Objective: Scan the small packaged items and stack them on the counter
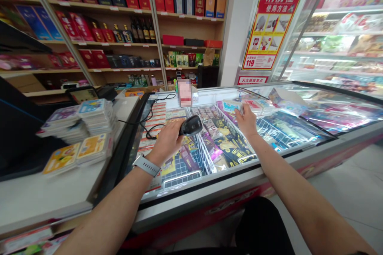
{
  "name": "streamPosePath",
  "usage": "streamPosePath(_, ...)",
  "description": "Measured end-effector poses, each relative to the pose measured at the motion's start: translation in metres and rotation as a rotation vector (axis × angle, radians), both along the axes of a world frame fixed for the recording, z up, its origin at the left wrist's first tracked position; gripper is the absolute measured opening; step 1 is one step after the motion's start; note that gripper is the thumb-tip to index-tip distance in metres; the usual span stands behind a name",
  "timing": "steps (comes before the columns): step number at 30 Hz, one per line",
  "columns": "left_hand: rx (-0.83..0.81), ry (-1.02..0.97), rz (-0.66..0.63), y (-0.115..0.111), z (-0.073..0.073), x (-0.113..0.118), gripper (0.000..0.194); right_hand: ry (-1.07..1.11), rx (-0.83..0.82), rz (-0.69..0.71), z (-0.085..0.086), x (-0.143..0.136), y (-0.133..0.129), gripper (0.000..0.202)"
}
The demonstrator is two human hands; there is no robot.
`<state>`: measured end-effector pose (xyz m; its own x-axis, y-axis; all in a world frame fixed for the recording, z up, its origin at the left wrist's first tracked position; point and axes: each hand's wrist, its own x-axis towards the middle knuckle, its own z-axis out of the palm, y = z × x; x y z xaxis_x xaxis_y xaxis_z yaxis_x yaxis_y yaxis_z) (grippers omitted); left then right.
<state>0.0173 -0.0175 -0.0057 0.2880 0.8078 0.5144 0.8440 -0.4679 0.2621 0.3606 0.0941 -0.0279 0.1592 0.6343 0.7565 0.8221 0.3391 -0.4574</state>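
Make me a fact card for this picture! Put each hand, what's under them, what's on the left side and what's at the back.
Left hand: the left hand holds a black scanner
Left wrist: grey-banded watch
Right hand: the right hand has its fingertips at a blue pack; whether it is gripped is unclear
Under the hands: glass-topped case with wrapped goods in wire baskets
Left side: stacked packs on a counter
Back: shelves of boxes and bottles, plus a red-and-yellow poster
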Motion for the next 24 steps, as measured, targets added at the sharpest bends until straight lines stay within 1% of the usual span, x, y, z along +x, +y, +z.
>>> streamPosePath(6,0.014,0.004,-0.001,0.002,-0.002,-0.001,0.056,0.007,-0.023,0.010,0.001,-0.002,-0.001,0.027)
streamPosePath(12,0.017,0.001,0.000,0.001,-0.001,-0.001,0.055,0.033,-0.025,0.019,0.001,-0.002,-0.001,0.025)
streamPosePath(19,0.016,-0.007,0.012,-0.001,0.001,0.001,0.054,0.082,-0.070,0.081,0.004,-0.007,-0.006,0.030)
streamPosePath(24,0.014,-0.012,0.008,-0.001,0.001,0.001,0.054,0.110,-0.062,0.163,0.004,-0.017,-0.011,0.033)
